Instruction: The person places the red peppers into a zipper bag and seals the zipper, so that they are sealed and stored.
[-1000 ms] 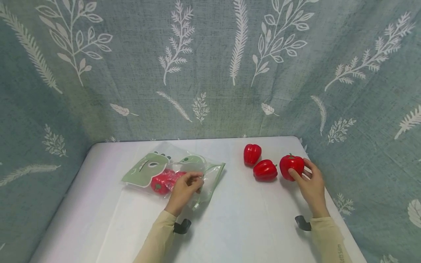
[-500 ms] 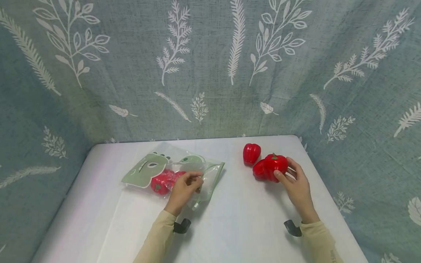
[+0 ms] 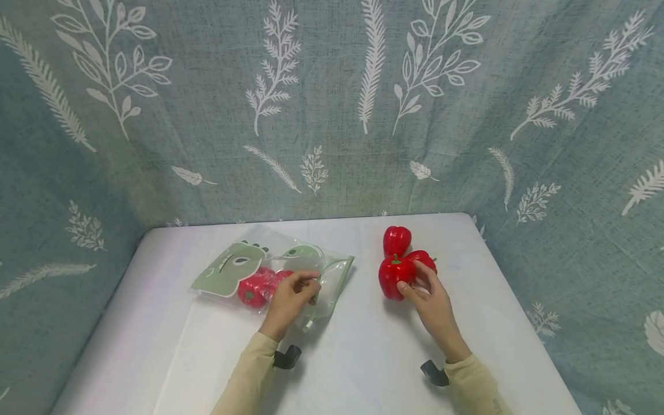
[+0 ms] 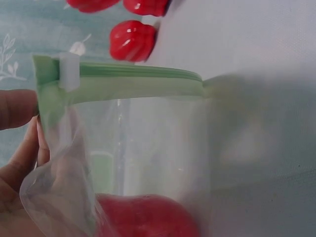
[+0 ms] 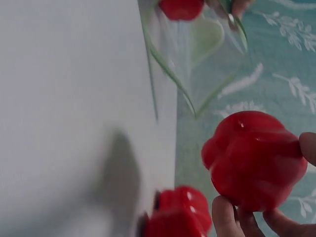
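My left hand (image 3: 293,300) pinches the upper edge of a clear zip bag (image 3: 334,288) with a green dinosaur print, near its mouth. In the left wrist view the bag's green zip strip (image 4: 138,79) shows a white slider (image 4: 69,71), and the mouth bows apart. Red bell peppers (image 3: 252,290) lie inside the bag. My right hand (image 3: 434,305) grips another red bell pepper (image 3: 392,278) between thumb and fingers, raised over the table with its green stem upward. Seen from the right wrist, the thumb (image 5: 308,148) and fingers press its sides.
Two more red bell peppers lie on the white table (image 3: 363,357) at the back right: one upright-looking pepper (image 3: 397,240) behind, one pepper (image 3: 426,262) partly hidden by the held one. A patterned green-grey curtain (image 3: 332,115) surrounds the table's back and sides.
My right hand has carried the bell pepper leftward from the right side, passing in front of the other loose peppers. The left hand and the bag have stayed in place.
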### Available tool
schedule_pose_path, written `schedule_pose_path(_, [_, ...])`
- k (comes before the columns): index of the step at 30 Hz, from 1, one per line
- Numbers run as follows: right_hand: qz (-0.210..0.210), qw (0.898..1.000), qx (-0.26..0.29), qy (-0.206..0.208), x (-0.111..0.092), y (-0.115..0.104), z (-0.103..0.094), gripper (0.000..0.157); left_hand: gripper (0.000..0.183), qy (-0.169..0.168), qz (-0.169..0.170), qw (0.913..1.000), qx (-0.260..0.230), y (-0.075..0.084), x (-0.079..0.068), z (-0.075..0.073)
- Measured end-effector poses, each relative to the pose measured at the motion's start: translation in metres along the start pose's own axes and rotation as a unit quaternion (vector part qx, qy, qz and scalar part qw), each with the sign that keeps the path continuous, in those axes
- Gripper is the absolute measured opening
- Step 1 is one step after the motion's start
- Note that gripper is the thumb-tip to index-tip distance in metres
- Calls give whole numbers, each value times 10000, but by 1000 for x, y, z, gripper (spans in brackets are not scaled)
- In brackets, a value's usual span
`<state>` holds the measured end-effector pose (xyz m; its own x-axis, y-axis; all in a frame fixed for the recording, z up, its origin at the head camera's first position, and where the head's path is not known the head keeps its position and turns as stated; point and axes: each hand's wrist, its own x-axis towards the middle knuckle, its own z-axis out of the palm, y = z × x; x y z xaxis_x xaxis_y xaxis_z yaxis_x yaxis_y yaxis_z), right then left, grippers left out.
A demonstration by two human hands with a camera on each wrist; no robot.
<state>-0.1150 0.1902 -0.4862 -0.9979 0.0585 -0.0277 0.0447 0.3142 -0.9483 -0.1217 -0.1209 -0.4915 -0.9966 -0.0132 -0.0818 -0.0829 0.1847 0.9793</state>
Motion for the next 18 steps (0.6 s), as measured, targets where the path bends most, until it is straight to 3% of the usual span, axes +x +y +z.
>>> schedule_pose_path(9, [394, 9968, 577, -397, -5, 0, 41, 77, 24, 48, 15, 10000, 17, 0, 1, 0])
schedule_pose_path(18, [507, 9946, 590, -691, -7, 2, 74, 73, 29, 20, -108, 9999, 1, 1, 0, 1])
